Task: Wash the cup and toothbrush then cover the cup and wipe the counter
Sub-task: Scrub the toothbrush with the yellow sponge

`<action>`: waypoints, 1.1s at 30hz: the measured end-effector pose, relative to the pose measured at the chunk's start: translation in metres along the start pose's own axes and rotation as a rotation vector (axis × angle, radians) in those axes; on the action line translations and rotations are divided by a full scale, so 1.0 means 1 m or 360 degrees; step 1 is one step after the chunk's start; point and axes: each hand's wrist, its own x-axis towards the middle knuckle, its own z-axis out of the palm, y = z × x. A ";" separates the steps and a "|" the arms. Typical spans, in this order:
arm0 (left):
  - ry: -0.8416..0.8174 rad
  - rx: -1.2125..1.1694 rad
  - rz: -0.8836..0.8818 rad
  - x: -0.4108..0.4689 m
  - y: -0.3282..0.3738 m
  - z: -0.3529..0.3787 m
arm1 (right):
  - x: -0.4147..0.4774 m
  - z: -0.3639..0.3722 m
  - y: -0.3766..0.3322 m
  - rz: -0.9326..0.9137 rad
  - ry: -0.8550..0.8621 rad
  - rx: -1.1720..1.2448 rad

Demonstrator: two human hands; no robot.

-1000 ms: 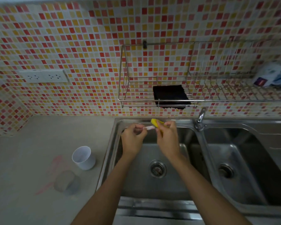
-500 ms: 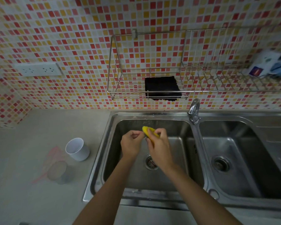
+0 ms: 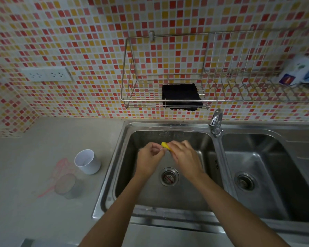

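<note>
1. While both hands stay over the left sink bowl point(image 3: 200, 193), the left hand point(image 3: 149, 160) has its fingers curled tight around something small and pale; I cannot tell what.
2. The right hand point(image 3: 185, 157) pinches a yellow sponge point(image 3: 165, 145) in its fingertips, right against the left hand.
3. The sink bowl holds only its drain point(image 3: 169, 176).
4. The white cup point(image 3: 86, 162) stands on the counter point(image 3: 34, 148) left of the sink, open and with nothing in it.
5. A clear lid point(image 3: 65, 181) lies near the cup, over a pink stain point(image 3: 61, 164).
6. A wire rack point(image 3: 168, 68) on the wall holds a black cloth point(image 3: 181, 96).
</note>
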 end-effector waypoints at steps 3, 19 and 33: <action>-0.0055 0.0133 0.0144 0.002 0.000 -0.007 | 0.004 -0.002 0.003 -0.0072 -0.0067 -0.0067; -0.0006 -0.0628 -0.0183 0.005 0.000 -0.006 | -0.006 0.004 -0.028 0.0502 0.0089 0.0453; -0.0001 -0.0702 -0.0356 -0.006 -0.008 -0.010 | -0.018 0.004 -0.034 0.0410 0.0005 0.0424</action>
